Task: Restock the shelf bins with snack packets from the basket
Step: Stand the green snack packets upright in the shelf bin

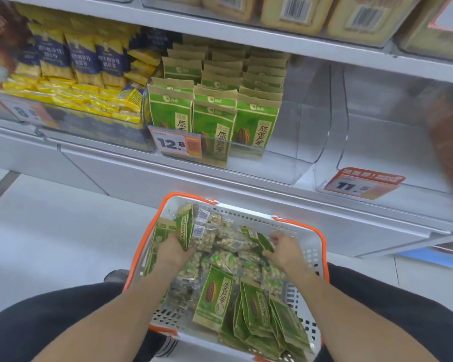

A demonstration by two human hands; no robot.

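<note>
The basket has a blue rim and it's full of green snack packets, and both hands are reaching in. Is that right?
Not quite. The head view shows the basket's rim is orange, not blue. The rest holds: green snack packets fill it, and the left hand and right hand are both reaching in.

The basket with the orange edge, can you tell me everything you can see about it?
The basket is white plastic with slotted walls, an orange rim and orange handles folded down. It sits low in front of the shelf, between the person's knees. Inside lie green snack packets and clear bags of pale snacks. Both hands are in it: the left hand grips a green packet, the right hand another.
</note>
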